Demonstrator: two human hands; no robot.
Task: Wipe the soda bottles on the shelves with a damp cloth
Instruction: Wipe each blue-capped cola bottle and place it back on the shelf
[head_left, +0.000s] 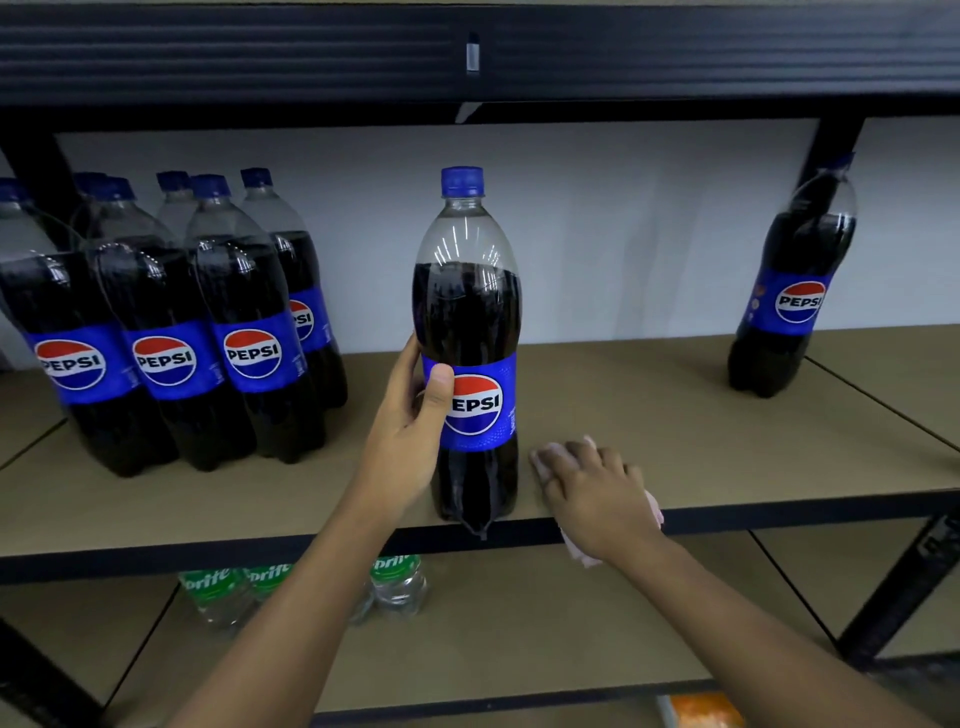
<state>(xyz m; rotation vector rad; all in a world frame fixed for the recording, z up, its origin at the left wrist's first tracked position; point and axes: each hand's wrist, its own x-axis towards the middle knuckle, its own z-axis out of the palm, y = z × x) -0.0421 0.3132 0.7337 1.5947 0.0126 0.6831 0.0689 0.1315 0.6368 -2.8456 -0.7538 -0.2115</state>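
Upright near the front edge of the middle shelf (675, 410) stands a Pepsi bottle (467, 306) with a blue cap, its base close to the dark front rail. The left hand (410, 421) grips it at the label – thumb laid across the front beside the logo, the other fingers curled round the far side and mostly out of sight. Just to the right of the bottle's base, the right hand (592, 493) lies palm down on the shelf with its fingers spread, pressing a pink cloth (581, 552) flat; the cloth shows only at the fingertips and beside the wrist, where it hangs a little over the rail. Further left on the same shelf, a cluster of Pepsi bottles (166, 338) stands packed together, well apart from the held one. At the far right, a lone Pepsi bottle (795, 291) stands by the dark upright. Below, on the lower shelf (571, 623), a few Sprite bottles (397, 577) show their green labels – partly hidden by the left forearm. An orange package (706, 711) is blurred at the bottom edge.
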